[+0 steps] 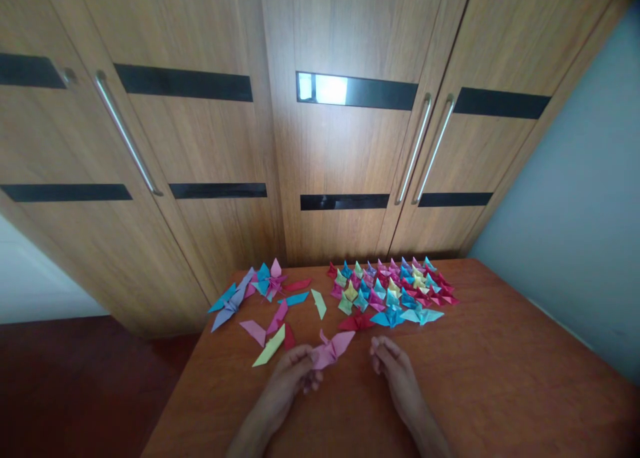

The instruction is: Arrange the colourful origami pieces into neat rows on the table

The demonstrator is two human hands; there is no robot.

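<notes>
A pink origami crane (334,351) with its wings spread is pinched at one wing by my left hand (296,373), a little above the table's front half. My right hand (393,366) is apart from the crane, to its right, with the fingers curled in and touching; whether anything small is between them is hidden. Just beyond the hands lie a red crane (357,321), a blue crane (391,317) and a light-blue crane (423,315), wings opened out. Left of my left hand are a yellow-green folded paper strip (270,346) and a red piece (289,338).
Rows of small folded cranes (380,290) stand at the back of the brown table (480,358). Back left is a loose pile of larger cranes (263,281), with several folded strips (295,299) nearby. Wooden wardrobe doors (340,151) rise behind; a pale wall (565,198) is at right.
</notes>
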